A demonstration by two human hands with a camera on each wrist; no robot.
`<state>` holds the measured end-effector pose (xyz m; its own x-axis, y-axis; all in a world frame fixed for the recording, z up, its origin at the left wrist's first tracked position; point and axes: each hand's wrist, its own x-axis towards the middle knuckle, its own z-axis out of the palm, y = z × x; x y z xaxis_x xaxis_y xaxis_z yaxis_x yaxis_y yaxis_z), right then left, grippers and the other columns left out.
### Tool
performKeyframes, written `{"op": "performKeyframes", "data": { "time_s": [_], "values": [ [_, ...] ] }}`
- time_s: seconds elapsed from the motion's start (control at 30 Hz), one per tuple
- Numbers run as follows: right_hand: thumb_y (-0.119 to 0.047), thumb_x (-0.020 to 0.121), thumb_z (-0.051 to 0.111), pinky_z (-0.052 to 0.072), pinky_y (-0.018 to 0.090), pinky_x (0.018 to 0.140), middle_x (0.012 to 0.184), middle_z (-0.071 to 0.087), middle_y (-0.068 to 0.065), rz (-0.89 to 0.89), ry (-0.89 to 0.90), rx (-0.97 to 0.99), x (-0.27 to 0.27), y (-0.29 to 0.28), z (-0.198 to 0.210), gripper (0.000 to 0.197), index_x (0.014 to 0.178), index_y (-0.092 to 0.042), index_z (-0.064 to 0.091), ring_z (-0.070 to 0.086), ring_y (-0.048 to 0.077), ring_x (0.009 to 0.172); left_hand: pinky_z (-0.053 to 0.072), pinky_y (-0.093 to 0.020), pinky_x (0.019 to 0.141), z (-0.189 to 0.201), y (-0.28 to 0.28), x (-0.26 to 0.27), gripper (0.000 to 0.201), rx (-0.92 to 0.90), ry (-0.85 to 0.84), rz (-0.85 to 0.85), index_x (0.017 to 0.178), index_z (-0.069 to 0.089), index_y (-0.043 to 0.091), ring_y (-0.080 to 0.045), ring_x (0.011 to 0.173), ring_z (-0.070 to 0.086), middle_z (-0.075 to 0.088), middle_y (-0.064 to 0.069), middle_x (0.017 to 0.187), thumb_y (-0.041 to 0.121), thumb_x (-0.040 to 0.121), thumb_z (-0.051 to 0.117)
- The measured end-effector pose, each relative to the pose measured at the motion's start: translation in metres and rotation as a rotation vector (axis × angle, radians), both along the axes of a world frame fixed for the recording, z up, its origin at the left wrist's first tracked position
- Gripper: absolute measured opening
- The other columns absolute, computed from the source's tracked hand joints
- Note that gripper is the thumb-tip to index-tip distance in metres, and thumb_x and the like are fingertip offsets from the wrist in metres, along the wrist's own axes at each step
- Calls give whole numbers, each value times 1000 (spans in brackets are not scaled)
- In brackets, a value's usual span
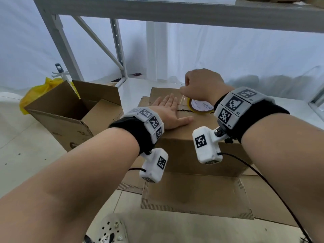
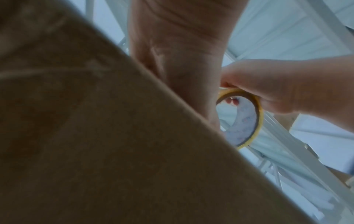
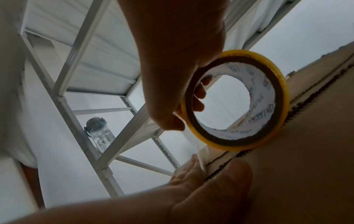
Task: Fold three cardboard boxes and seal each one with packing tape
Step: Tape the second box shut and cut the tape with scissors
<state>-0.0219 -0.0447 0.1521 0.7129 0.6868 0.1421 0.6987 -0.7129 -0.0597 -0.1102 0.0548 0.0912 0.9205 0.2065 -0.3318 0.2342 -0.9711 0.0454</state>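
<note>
The closed box [image 1: 201,146] stands on the floor in front of the person, its top flaps folded shut and meeting in a ragged centre seam [image 3: 298,106], so the folding of this one looks done and its sealing is under way. The left hand [image 1: 172,114] lies flat, fingers straight, pressing the flaps and a clear strip of tape down beside the seam. The right hand [image 1: 201,85] has its grip clamped on the tape roll [image 3: 237,100], fingers hooked through the printed white core, the yellowish glossy ring standing on edge on the seam. An open box [image 1: 73,116] to the left (dull brown corrugated board, flaps up) still seems to need closing and taping; a flat sheet of cardboard [image 1: 196,195] lies under the closed box, perhaps the third.
</note>
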Motion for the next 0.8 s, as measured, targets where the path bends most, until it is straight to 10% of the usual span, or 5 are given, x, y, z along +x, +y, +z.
{"op": "performKeyframes", "data": {
  "time_s": [0.37, 0.8],
  "values": [
    [-43, 83, 58, 37, 31, 71, 101, 63, -1, 2, -20, 187, -5, -4, 2, 33, 104, -18, 62, 57, 21, 97, -10, -36, 118, 1, 36, -13, 99, -43, -55, 50, 151, -14, 23, -8, 145, -14, -17, 6, 159, 82, 80, 21],
    [-33, 82, 59, 30, 24, 52, 90, 63, 4, -30, -43, -138, 13, -22, 5, 24, 94, -12, 64, 60, 25, 88, -8, -39, 119, 1, 26, -8, 98, 13, -9, 42, 150, -16, 19, -11, 146, -14, -21, 3, 158, 81, 81, 16]
  ]
}}
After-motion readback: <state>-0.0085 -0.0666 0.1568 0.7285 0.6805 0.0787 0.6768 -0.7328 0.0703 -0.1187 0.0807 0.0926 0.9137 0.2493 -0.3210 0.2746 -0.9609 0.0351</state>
